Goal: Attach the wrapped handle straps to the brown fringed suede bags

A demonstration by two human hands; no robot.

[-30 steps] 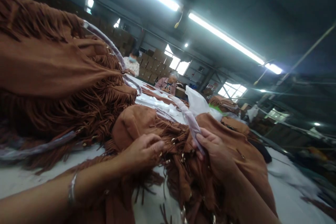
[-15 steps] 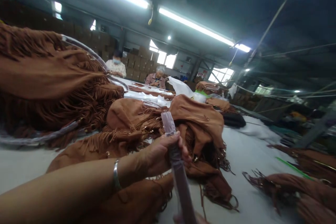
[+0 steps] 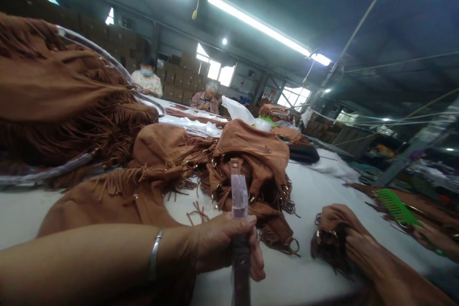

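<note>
My left hand (image 3: 229,244), with a silver bangle on its wrist, is closed around a brown strap (image 3: 241,270) wrapped in clear plastic film. The strap stands nearly upright, its far end with a round metal stud in front of a brown fringed bag (image 3: 251,143). Its lower part runs out at the bottom edge. My right hand is out of the picture. Another brown fringed bag (image 3: 89,201) lies on the white table (image 3: 304,191) behind my left forearm.
A large heap of fringed bags (image 3: 71,91) rises at the left. On the right, a co-worker's hand (image 3: 364,251) holds a brown bag (image 3: 340,220), and another hand (image 3: 435,239) holds a green comb (image 3: 396,205). Two people sit across the table.
My left hand has moved down a little, and the strap stands more upright. Fingers at the bottom edge have left view. At right, a co-worker's hands with bag and comb have come further in.
</note>
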